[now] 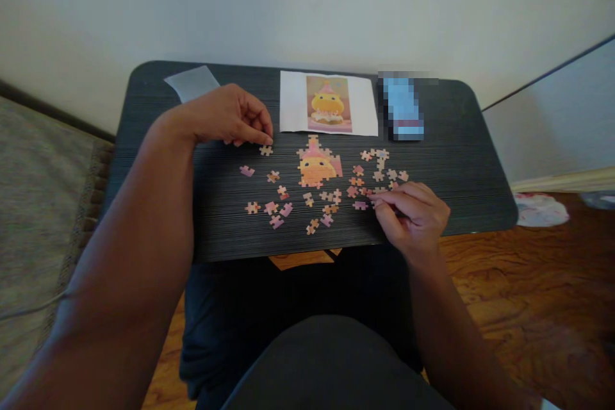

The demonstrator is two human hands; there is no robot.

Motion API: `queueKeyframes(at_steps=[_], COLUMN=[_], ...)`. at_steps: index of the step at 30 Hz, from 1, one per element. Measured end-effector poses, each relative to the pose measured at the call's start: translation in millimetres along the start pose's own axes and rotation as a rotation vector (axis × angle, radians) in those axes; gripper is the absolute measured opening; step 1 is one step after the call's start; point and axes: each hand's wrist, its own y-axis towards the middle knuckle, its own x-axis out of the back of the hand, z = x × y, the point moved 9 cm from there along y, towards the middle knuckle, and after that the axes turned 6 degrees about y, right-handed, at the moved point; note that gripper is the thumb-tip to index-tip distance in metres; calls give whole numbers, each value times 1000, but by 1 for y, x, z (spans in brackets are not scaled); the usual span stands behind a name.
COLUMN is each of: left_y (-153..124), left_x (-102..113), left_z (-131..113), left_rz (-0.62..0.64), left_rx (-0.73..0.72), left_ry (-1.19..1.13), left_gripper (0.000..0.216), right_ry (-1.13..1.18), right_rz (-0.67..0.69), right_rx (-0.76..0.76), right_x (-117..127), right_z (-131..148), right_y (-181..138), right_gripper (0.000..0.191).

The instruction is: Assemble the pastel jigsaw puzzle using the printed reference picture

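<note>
My left hand (240, 118) is curled at the table's back left, thumb and fingertips pinched at the edge of a puzzle piece (266, 150). My right hand (410, 211) pinches low over the loose pieces on the right. At its fingertips is a reddish puzzle piece (369, 194), partly covered by the fingers. Between the hands lies the joined part of the puzzle (317, 166), with a yellow face and a pink party hat. Loose pieces, such as a purple piece (246, 171) and an orange-brown piece (312, 226), lie around it.
A printed reference picture (293, 102) of the same yellow figure with a cake lies at the back of the dark table (230, 237). Right of it is a blurred-out phone-like object (403, 109). A translucent sheet (192, 82) lies back left. A wall (307, 6) stands behind.
</note>
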Motion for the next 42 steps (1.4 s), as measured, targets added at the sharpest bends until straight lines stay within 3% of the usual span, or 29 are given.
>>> queueKeyframes(at_steps=[8, 14, 32, 37, 42], left_y=[1, 1, 1, 1, 2], left_x=[2, 1, -1, -1, -2], left_z=[11, 15, 8, 5, 9], left_rz=[34, 44, 34, 37, 34], left_rx=[-1, 33, -2, -28, -20], left_ry=[30, 51, 62, 45, 54], left_gripper=[31, 31, 23, 29, 33], right_ry=[-2, -21, -48, -36, 25], right_rz=[24, 85, 288, 343, 312], right_rx=[-55, -88, -378, -367, -312], right_x=[11, 0, -34, -38, -36], right_z=[-30, -27, -30, -32, -28], right_y=[-7, 0, 27, 29, 31], right_gripper=[16, 16, 8, 5, 6])
